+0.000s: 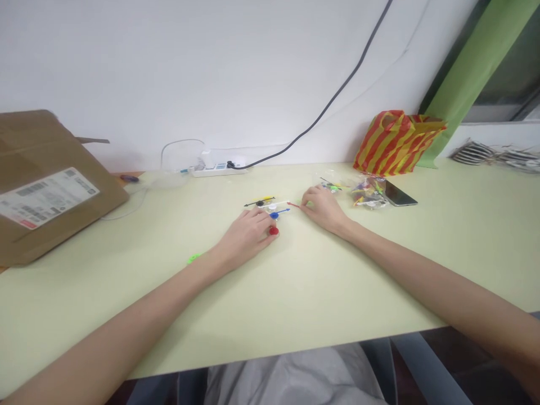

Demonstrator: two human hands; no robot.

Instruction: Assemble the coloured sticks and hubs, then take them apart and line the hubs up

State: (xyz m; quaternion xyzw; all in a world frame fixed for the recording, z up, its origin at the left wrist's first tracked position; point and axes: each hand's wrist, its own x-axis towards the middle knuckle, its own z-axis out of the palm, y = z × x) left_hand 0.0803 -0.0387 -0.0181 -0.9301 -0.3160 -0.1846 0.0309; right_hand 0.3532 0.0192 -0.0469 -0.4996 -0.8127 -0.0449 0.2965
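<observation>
My left hand (252, 232) rests at the middle of the table, its thumb and fingertips closed around a small red disc (274, 230). Beside those fingers lie a blue arrow piece (282, 212), a white piece (273, 206) and a black arrow piece (259, 202) with yellow behind it. My right hand (319, 207) is to the right, fingers pinched on the end of a thin red arrow (293, 205) that points left. Behind the right hand, a clear bag (333, 184) holds small coloured pieces. A green piece (194, 258) lies by my left forearm.
A cardboard box (54, 185) stands at the left. A power strip (219, 169) sits along the wall. To the right are a bag of coloured pieces (371, 194), a phone (399, 194) and a striped bag (392, 143). A dark cable (329, 104) hangs down the wall.
</observation>
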